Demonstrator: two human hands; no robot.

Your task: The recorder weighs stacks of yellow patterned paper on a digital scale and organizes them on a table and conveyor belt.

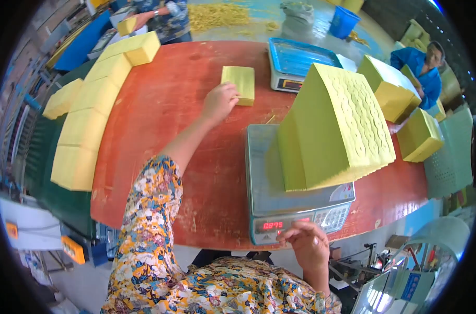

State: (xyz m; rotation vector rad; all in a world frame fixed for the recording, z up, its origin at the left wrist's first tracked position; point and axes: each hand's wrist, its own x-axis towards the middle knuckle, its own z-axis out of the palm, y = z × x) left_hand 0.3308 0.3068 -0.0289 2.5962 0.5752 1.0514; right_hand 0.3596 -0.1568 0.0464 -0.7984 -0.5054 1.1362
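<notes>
My left hand (220, 102) reaches forward to a low stack of yellow paper sheets (240, 78) on the red table. Its fingers are pinched together at the stack's near left corner, apparently on the paper; how many sheets they grip is hidden. A tall stack of yellow paper (316, 131) with a wavy cut pattern along one side stands on a digital scale (264, 180), whose red display is lit. Over the scale's front panel hangs my right hand (308, 243), fingers loosely bent and apart, with nothing visible in it.
Yellow paper blocks (81, 128) line the red table's (144, 204) left side. Beyond the tall stack are a second scale with a blue tray (303, 55) and more yellow blocks (418, 136). One person (164, 18) stands at the far left; another (418, 63) is at the right.
</notes>
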